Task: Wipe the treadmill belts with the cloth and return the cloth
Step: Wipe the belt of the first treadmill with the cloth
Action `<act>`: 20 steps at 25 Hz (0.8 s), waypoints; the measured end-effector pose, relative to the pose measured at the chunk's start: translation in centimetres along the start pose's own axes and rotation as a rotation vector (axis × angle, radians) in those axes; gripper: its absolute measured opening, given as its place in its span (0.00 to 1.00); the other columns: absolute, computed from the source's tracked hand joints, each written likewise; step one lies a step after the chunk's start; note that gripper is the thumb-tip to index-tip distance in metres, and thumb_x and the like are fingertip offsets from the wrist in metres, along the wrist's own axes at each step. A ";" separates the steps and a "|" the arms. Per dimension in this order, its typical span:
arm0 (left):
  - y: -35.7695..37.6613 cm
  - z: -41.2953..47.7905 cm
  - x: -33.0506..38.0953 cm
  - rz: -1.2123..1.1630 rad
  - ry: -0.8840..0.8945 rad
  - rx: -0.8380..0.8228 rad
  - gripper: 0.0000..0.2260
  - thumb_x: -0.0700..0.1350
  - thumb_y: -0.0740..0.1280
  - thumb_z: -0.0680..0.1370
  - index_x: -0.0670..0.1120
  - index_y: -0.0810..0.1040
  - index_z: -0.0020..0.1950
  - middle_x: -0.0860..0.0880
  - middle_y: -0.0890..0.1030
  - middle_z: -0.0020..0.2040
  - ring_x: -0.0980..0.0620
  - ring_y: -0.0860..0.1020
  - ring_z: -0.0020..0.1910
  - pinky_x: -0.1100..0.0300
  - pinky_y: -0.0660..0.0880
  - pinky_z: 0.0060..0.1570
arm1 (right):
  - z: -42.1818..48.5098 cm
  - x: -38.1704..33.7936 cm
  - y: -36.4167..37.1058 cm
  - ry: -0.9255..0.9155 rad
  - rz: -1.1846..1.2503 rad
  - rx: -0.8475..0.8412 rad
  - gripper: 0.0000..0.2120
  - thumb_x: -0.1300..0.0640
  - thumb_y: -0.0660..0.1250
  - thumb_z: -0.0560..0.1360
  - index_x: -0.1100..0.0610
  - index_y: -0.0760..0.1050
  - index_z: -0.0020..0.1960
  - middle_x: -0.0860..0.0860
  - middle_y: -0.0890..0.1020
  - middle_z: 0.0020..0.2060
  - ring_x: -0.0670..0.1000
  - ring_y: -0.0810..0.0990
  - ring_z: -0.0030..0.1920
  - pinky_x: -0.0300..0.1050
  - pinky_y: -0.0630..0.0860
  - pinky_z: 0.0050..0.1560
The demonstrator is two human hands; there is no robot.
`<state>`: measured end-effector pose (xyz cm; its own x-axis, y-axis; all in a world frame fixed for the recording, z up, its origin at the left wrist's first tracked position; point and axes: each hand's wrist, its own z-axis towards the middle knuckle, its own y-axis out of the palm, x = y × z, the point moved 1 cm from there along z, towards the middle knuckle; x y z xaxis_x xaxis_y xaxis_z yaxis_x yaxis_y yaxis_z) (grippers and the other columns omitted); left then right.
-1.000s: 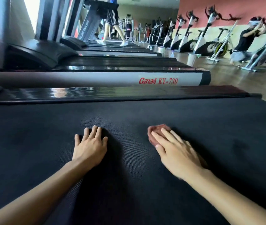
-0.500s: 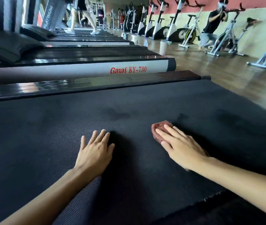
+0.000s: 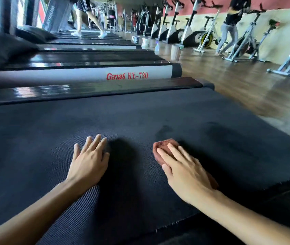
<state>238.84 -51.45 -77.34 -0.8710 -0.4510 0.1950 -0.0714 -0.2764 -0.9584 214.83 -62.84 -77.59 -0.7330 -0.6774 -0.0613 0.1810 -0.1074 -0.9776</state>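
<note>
A black textured treadmill belt [image 3: 34, 142] fills the lower part of the head view. A small reddish-brown cloth [image 3: 163, 144] lies on it, right of centre. My right hand [image 3: 184, 170] presses flat on the cloth with straight fingers, covering most of it. My left hand [image 3: 89, 160] rests flat on the bare belt to the cloth's left, fingers spread. Darker damp patches show on the belt beyond the cloth.
The belt's glossy side rail [image 3: 105, 89] runs behind it, then a neighbouring treadmill [image 3: 87, 75] marked Ganas KY-730 and more treadmills. A person walks on a far one [image 3: 87, 16]. Exercise bikes [image 3: 202, 32] and another person [image 3: 230, 25] line the right wall across a wooden floor [image 3: 246, 89].
The view has swung right and down, showing more of the belt's rear edge and the floor. Both hands stay flat on the belt, the right one still on the cloth.
</note>
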 end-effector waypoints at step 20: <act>2.9 0.7 -0.1 0.045 -0.099 -0.069 0.28 0.60 0.45 0.82 0.50 0.50 0.79 0.53 0.49 0.80 0.48 0.45 0.78 0.45 0.44 0.75 | 6.8 -2.5 0.1 -0.235 0.104 -0.125 0.23 0.46 0.53 0.82 0.35 0.55 0.76 0.39 0.53 0.78 0.46 0.50 0.78 0.48 0.53 0.74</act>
<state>239.05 -52.79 -79.99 -0.8223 -0.5437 0.1677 -0.0696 -0.1964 -0.9781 221.12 -66.13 -76.18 -0.5400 -0.8318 -0.1289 0.1542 0.0528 -0.9866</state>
